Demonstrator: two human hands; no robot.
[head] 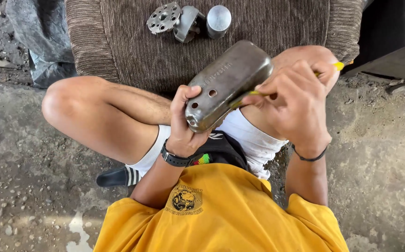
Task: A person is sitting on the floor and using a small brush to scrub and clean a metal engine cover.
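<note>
So here's the setup: one person sitting cross-legged on rough concrete ground [34,186], looking straight down at their own two hands. The left hand [183,126] is wrapped around the lower end of one grey metal cover [225,81], a rounded oblong casting held tilted up over the lap, thumb on the face and fingers curled behind it, so that grip is firmly closed on the cover. I count two small round holes in the face near the left hand, plus a third opening down at the bottom corner. The right hand [298,100] is pinched tight around one thin yellow tool [338,66]; its yellow end pokes out past the knuckles on the far side, and a sliver of it shows just under the cover's edge, right up against the metal. Can't make out what kind of tip it has. One black watch [175,159] on the left wrist, one thin black band [309,157] on the right. Up ahead on one brown ribbed cushion [118,42] there are three loose metal parts lying close together: one round disc [163,17] with a ring of holes, one bracket-like chunk [187,23] touching it, and one shiny cylinder [218,20] just beside that. One black sandal [116,177] with white stripes shows under the left knee.
</note>
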